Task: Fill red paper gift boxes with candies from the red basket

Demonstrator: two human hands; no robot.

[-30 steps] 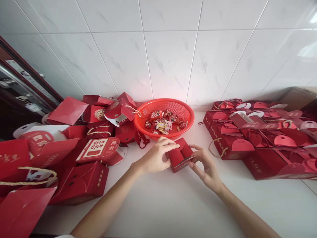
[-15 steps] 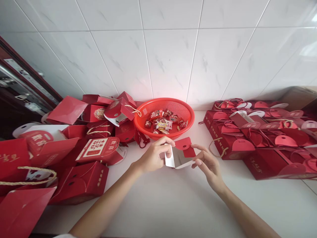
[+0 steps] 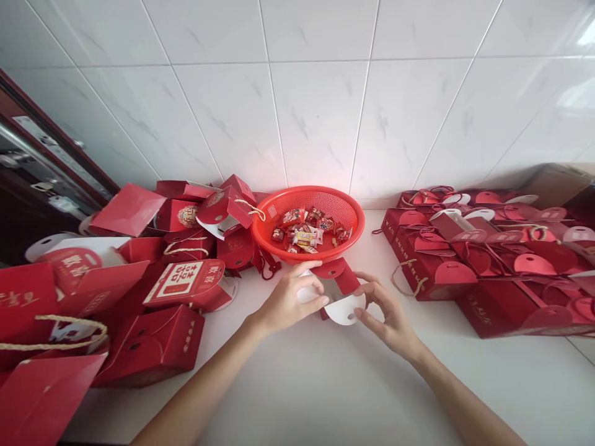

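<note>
A small red gift box [image 3: 343,308] with a white inside is held between my hands above the counter. Its top flaps stand apart, one red with a hole at the back, one rounded and white at the front. My left hand [image 3: 290,298] pinches the box's left side, thumb near the front flap. With thumb and fingers closed on its right side, my right hand [image 3: 388,314] grips the box near the white flap's edge. Just behind lies a red plastic basket [image 3: 264,244] holding several wrapped candies [image 3: 307,235].
Red gift boxes [image 3: 158,347], several with rope handles, are heaped on the left. More red boxes [image 3: 439,279] stand in rows on the right, a brown carton [image 3: 553,183] behind them. A white tiled wall [image 3: 320,124] borders the white counter [image 3: 334,396].
The front flap of the box has spread outward toward me, showing its white rounded face. My left thumb has come forward over the box; both hands stay on it.
</note>
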